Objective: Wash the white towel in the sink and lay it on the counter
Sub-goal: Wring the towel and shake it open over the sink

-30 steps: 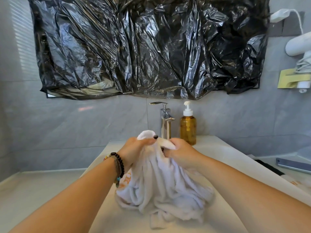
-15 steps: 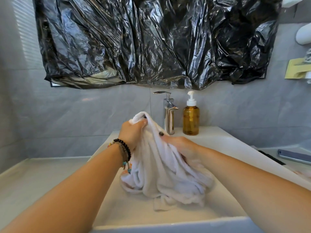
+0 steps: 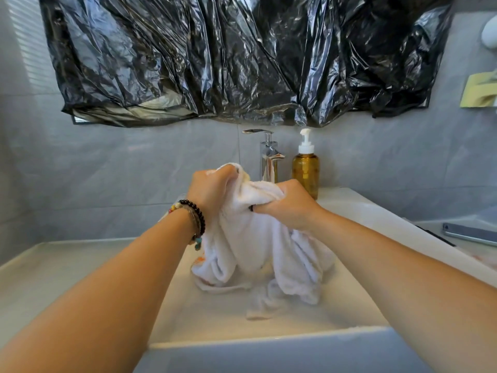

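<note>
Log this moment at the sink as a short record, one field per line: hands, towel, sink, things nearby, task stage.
left hand: left hand grips the top of the white towel
right hand: right hand grips the same bunched top, close beside the left
towel: bunched, held up, lower folds hang into the sink
behind sink: faucet, no water seen running; amber soap bottle to its right
wall: black plastic sheet above the faucet
counter: phone at right
task stage: washing, towel not yet on the counter
</note>
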Demonstrator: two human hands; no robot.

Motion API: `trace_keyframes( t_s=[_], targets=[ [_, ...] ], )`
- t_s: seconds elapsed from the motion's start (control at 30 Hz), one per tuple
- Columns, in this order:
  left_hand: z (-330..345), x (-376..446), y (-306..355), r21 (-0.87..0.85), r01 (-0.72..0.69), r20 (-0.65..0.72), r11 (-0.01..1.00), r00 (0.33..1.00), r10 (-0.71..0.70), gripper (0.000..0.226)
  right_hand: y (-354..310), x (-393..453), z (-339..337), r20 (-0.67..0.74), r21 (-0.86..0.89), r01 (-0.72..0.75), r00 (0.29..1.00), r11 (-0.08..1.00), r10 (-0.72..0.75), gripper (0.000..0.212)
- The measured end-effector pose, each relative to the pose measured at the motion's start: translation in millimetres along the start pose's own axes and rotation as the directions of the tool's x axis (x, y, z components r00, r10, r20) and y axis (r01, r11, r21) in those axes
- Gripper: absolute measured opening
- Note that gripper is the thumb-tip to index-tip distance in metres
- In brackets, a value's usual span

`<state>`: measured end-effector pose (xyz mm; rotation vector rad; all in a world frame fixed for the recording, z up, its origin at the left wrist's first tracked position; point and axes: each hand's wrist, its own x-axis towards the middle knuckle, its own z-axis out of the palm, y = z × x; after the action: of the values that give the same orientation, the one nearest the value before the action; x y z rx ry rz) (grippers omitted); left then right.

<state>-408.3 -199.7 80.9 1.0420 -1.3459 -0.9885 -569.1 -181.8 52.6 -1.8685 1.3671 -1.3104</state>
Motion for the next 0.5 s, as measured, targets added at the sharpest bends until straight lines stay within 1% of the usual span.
trace_keyframes(
  t_s=[0.03,0.07,0.1,0.13,0.2,0.23,0.27,0.3,0.37,0.4,0.43,0.5],
  targets=[
    [2.0,-3.7,-1.3,0.007,0.021,0.089,1.000,0.996,-0.022,0.032,-0.8,-1.8,-4.5,-0.020,0.057,0.015,1.000,0.998,-0.013,0.015],
    [2.1,-5.6,-4.8,0.037,0.052,0.196,0.998,0.979,-0.058,0.042,-1.0,-2.6,-10.1,-0.044,0.121,0.036,0.999,0.992,-0.031,0.023],
    [1.2,-8.8,-7.5,0.088,0.089,0.301,0.992,0.947,-0.111,0.049,-2.2,-3.5,-17.5,-0.078,0.176,0.059,0.996,0.983,-0.046,0.031],
    [-0.4,-10.5,-11.5,0.150,0.124,0.390,0.981,0.904,-0.174,0.050,-4.9,-4.5,-25.9,-0.126,0.221,0.075,0.991,0.972,-0.048,0.034],
    [-3.0,-13.7,-18.3,0.251,0.187,0.530,0.950,0.795,-0.296,0.048,-7.1,-4.0,-38.4,-0.222,0.237,0.071,0.975,0.969,-0.017,0.026],
    [-2.5,-15.2,-20.0,0.290,0.189,0.568,0.938,0.755,-0.327,0.049,-6.3,-2.8,-40.6,-0.242,0.211,0.056,0.970,0.976,-0.004,0.024],
    [-1.3,-14.9,-21.8,0.336,0.150,0.583,0.930,0.742,-0.330,0.051,-4.4,-2.0,-40.5,-0.237,0.176,0.044,0.971,0.983,-0.001,0.022],
    [1.1,-14.3,-22.3,0.381,0.098,0.576,0.919,0.752,-0.319,0.050,-1.6,-0.3,-39.1,-0.226,0.137,0.036,0.974,0.990,-0.004,0.021],
    [4.3,-11.4,-22.9,0.424,0.026,0.520,0.905,0.812,-0.267,0.042,3.3,3.3,-34.9,-0.191,0.051,-0.002,0.982,0.999,0.011,0.018],
    [3.5,-9.2,-23.6,0.411,0.019,0.484,0.912,0.843,-0.235,0.038,7.6,5.6,-33.3,-0.156,0.041,-0.032,0.987,0.999,0.038,0.019],
    [1.8,-7.8,-23.6,0.370,0.029,0.453,0.929,0.867,-0.207,0.037,11.3,7.0,-31.8,-0.103,0.069,-0.076,0.991,0.995,0.082,0.020],
    [-3.1,-2.1,-25.7,0.244,0.058,0.417,0.968,0.895,-0.159,0.039,18.9,7.0,-27.4,0.028,0.119,-0.217,0.976,0.969,0.215,0.026]
  ],
)
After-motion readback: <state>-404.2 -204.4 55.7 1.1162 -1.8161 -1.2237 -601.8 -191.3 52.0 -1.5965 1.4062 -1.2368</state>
